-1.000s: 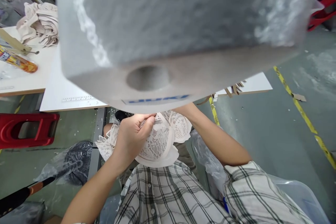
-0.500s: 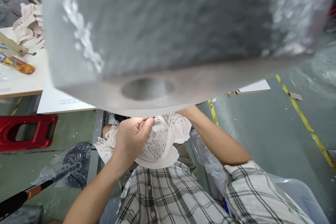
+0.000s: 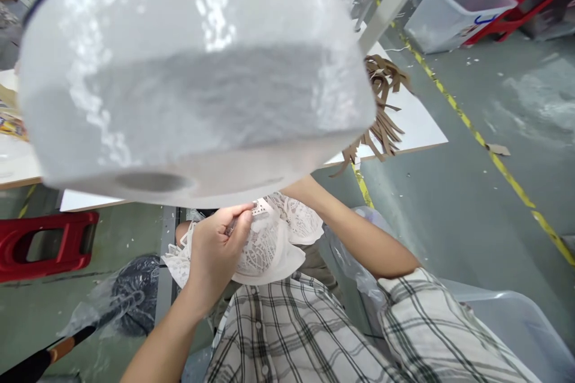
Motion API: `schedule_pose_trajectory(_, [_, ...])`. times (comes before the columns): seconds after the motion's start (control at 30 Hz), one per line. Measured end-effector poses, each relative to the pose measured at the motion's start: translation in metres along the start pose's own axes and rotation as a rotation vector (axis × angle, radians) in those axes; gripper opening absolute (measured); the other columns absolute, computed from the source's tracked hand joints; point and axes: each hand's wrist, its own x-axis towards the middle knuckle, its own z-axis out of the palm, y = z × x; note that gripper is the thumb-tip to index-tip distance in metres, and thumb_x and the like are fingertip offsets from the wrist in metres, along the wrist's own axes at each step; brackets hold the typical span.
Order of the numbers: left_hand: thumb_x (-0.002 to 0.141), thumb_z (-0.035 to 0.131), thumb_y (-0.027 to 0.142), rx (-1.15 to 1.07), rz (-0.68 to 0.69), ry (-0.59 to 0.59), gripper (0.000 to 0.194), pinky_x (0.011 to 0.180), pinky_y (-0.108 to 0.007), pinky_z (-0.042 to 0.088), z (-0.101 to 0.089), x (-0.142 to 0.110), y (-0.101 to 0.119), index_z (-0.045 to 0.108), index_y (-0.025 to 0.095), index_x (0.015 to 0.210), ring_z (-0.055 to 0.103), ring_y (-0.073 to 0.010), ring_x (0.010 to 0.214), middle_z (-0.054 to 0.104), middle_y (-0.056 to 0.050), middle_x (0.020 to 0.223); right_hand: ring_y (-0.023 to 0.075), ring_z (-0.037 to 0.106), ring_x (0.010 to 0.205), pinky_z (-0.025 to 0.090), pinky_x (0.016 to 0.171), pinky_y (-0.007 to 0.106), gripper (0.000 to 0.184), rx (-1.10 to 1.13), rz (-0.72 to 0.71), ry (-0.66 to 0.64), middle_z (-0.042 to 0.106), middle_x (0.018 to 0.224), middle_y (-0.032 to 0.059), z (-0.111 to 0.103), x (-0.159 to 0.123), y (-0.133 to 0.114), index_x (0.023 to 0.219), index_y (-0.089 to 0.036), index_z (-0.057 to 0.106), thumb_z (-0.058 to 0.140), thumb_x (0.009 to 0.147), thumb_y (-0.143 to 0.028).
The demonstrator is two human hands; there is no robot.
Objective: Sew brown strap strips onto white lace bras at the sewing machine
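A white lace bra (image 3: pixel 260 251) hangs in front of my lap, its two cups side by side, under a large white machine head, probably a sewing machine (image 3: pixel 197 96). With thumb and fingers pressed together, my left hand (image 3: pixel 220 239) pinches the upper edge of the nearer cup. Straps and lace trail out to the left of that hand. My right hand (image 3: pixel 297 187) reaches beneath the machine head beside the farther cup; only its wrist end shows. Its fingers are hidden, so its grip cannot be made out.
Brown fabric strips (image 3: pixel 384 105) lie on the white tabletop (image 3: pixel 422 125) at right. A red stool (image 3: pixel 49 245) and a plastic-wrapped fan-like object (image 3: pixel 135 293) stand at left. Clear plastic bins (image 3: pixel 507 323) are beside me and at upper right (image 3: pixel 453 12).
My view has shifted, so the machine head sits farther left and the brown strips at right now show. My left hand keeps its pinch on the bra.
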Motion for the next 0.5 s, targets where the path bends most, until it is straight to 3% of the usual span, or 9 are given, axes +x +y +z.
schedule_pose_trajectory(0.1, [0.094,0.058,0.029,0.009,0.012,0.011,0.023,0.071,-0.022,0.058,-0.0003,-0.0014,-0.0014,0.078,0.023,0.106,0.075,-0.0184,0.089,0.08,-0.002,0.104,0.0179,0.054,0.078,0.049,0.068,0.031,0.013,0.076,0.029,0.014,0.055,0.088,0.0045,-0.0003,-0.0003,-0.0024,0.074,-0.022,0.048,0.053,0.086,-0.026])
schedule_pose_trajectory(0.5, [0.093,0.058,0.026,0.042,0.07,0.094,0.021,0.068,-0.022,0.057,0.0004,-0.0047,-0.0059,0.077,0.022,0.102,0.073,-0.0162,0.079,0.08,-0.004,0.097,0.0178,0.053,0.076,0.047,0.069,0.033,0.008,0.115,0.031,0.047,0.057,0.089,0.0039,0.004,-0.001,-0.0015,0.075,-0.021,0.053,0.057,0.083,-0.022])
